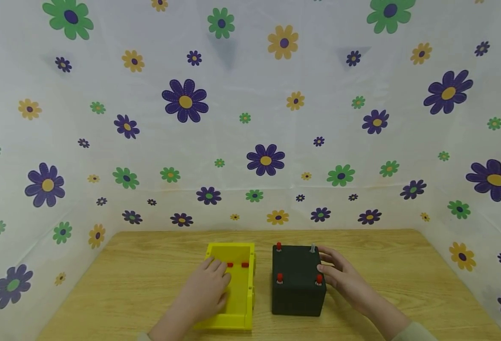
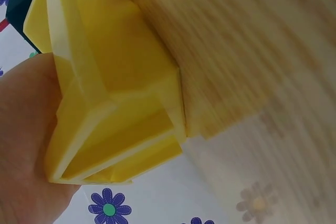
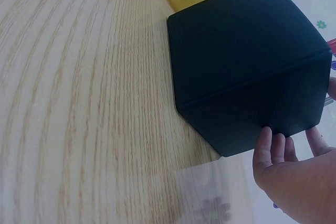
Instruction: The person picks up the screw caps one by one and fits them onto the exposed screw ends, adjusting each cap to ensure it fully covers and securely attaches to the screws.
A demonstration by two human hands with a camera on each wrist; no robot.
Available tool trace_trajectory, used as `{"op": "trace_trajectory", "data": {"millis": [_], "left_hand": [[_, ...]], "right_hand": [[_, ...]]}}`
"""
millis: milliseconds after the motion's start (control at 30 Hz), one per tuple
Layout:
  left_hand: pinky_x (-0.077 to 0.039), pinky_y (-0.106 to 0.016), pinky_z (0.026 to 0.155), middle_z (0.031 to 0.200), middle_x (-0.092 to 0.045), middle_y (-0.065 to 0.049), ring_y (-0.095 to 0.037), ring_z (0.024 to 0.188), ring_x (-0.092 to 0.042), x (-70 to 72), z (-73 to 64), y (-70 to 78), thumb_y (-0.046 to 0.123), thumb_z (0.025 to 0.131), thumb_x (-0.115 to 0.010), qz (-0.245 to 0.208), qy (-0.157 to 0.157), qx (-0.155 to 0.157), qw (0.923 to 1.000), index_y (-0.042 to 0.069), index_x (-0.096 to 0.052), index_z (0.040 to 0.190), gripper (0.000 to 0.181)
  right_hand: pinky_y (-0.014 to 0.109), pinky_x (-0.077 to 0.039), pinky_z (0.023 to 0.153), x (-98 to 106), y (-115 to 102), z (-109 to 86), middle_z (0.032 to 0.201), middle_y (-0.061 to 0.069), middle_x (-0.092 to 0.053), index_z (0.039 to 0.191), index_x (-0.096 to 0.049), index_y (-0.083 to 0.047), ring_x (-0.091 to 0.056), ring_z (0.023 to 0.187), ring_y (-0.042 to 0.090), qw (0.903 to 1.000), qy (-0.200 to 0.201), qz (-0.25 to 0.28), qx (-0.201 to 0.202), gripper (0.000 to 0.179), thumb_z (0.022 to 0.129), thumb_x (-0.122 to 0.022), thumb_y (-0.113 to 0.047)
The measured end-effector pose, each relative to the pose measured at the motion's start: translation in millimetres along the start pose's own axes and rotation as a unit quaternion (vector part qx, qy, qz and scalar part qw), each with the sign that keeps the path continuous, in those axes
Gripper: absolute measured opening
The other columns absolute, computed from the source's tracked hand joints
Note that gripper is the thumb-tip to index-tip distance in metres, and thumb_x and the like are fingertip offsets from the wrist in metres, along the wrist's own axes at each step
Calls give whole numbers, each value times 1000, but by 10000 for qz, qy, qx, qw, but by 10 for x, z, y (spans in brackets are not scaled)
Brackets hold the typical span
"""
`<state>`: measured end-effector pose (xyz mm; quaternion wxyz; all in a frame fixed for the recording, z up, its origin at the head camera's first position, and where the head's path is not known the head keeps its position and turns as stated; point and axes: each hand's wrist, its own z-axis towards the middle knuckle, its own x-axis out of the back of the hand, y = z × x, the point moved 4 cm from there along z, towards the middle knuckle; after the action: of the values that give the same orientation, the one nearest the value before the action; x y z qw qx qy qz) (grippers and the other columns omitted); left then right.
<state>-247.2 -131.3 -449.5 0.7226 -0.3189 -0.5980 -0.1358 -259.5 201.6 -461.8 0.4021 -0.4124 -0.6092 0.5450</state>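
My left hand [image 1: 203, 290] reaches over the left wall of a yellow bin [image 1: 250, 310]; its fingertips are hidden inside, so I cannot tell what they hold. Near the bin's back wall lie small red pieces [image 1: 245, 264]. To the right stands a black box [image 1: 297, 263] with a metal post at each top corner. Three posts carry red caps [image 1: 279, 278]; the back right metal post [image 1: 313, 248] is bare. My right hand [image 1: 346, 279] touches the box's right side, its thumb at the top edge. In the right wrist view, fairly straight fingers [image 3: 263, 148] rest against the side face.
Both containers stand on a light wooden table [image 1: 148, 265], with a narrow gap between them. A white curtain [image 1: 233, 142] printed with flowers hangs behind the table and along both sides.
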Motion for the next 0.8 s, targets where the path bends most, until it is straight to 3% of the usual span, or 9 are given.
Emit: {"op": "trace_trajectory", "data": {"millis": [433,800], "left_hand": [[-47,-51,120,127,-72,-9,-29,124,-64,-24,8,-10,35,96,-71,44,-82,70,9999,9,-78,107,29],[-44,-50,123,128,-72,-7,-26,124,-63,-46,36,8,38,93,-74,216,-358,171,9990,9,-81,101,30]], "right_hand": [[23,-56,103,-11,-23,-8,168,32,-23,167,-19,-1,-59,131,19,10000,-9,68,-7,71,110,-55,-23],[23,-56,103,-7,-10,-6,168,32,-23,167,-19,-1,-59,133,21,10000,19,49,-53,71,110,-56,-23]]}}
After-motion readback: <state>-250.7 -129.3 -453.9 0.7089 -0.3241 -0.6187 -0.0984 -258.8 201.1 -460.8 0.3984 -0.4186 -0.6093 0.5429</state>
